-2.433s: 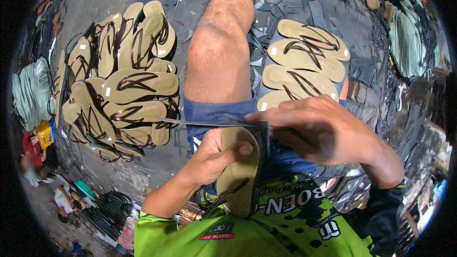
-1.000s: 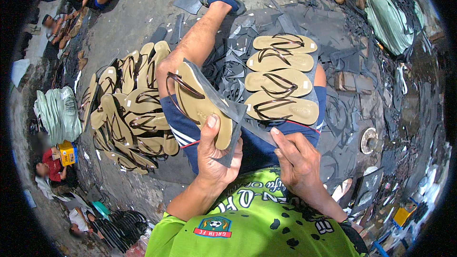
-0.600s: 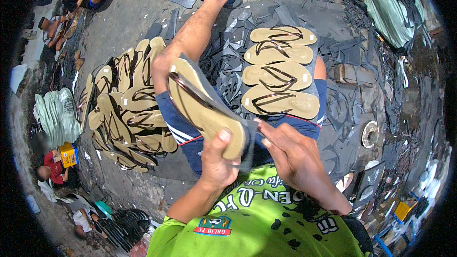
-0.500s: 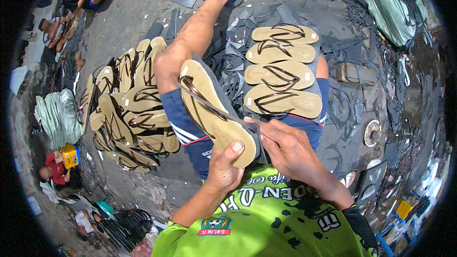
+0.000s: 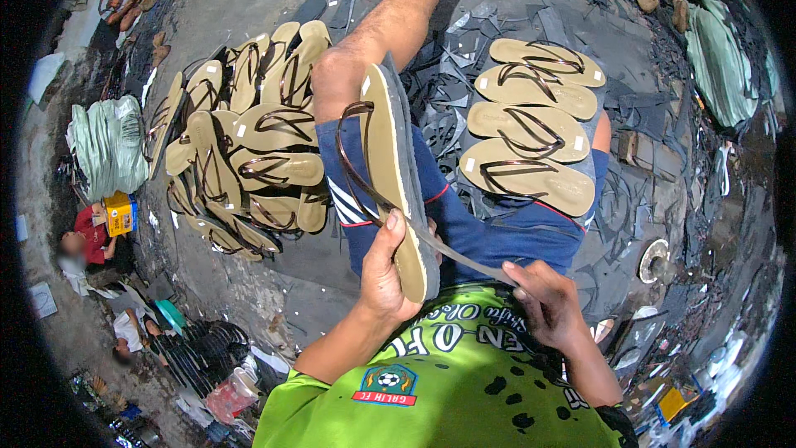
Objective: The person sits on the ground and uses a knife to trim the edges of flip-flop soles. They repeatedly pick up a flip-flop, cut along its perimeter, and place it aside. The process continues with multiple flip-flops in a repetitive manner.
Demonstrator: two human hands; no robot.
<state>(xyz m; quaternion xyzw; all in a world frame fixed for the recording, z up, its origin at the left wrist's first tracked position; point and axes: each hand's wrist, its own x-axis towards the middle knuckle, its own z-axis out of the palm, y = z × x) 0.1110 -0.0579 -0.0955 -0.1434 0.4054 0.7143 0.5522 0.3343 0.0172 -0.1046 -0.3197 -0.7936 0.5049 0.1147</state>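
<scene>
Prob. edge-trimming: we grip tan dark-strapped flip-flop (image 5: 384,145) in L hand (image 5: 385,275), thin grey blade (image 5: 468,260) in R hand (image 5: 547,300), 4 o'clock; next cut needs steadiness.

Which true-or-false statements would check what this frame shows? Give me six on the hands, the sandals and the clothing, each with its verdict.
1. The left hand grips a sandal with its thumb on the top face. True.
2. That sandal is bright blue. False: its top is beige, with dark brown straps.
3. The right hand holds one end of a thin grey strip. True.
4. A row of four sandals lies on the person's right. True.
5. Fewer sandals lie on the person's left than in that row. False: the pile there plainly holds more.
6. The person wears a plain red top. False: the shirt is mostly lime green, with dark patches.
</scene>
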